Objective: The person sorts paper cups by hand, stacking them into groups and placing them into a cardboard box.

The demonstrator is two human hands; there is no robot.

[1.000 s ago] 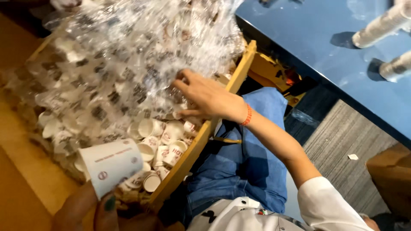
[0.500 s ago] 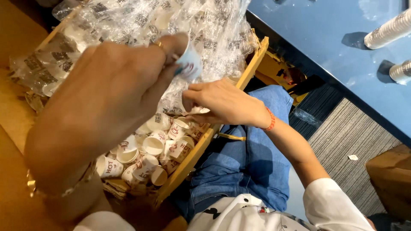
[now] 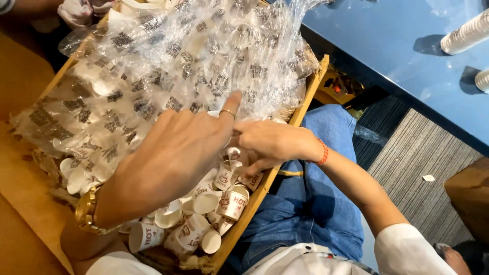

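A cardboard box [image 3: 310, 89] holds several small white paper cups [image 3: 232, 203] with red-brown print. A crinkled clear plastic bag [image 3: 178, 66] with dark printing covers most of them. My left hand [image 3: 173, 163], with a gold watch and a ring, hovers over the box with its back to the camera and its index finger raised; its palm is hidden. My right hand [image 3: 272, 142], with an orange bracelet, reaches in from the right and meets the left hand's fingertips. Its fingers curl around a small cup [image 3: 233, 154] at the bag's edge.
A blue table [image 3: 397, 46] at the upper right carries two lying stacks of white cups [image 3: 466, 33]. Grey striped carpet [image 3: 407, 158] lies below it. My jeans-clad legs [image 3: 316, 203] are beside the box. Another person's hand [image 3: 81, 10] shows at the top left.
My left hand has swung forward from near the camera, where it held a cup at its fingertips, down onto the bag. My right hand stays at the box's right edge.
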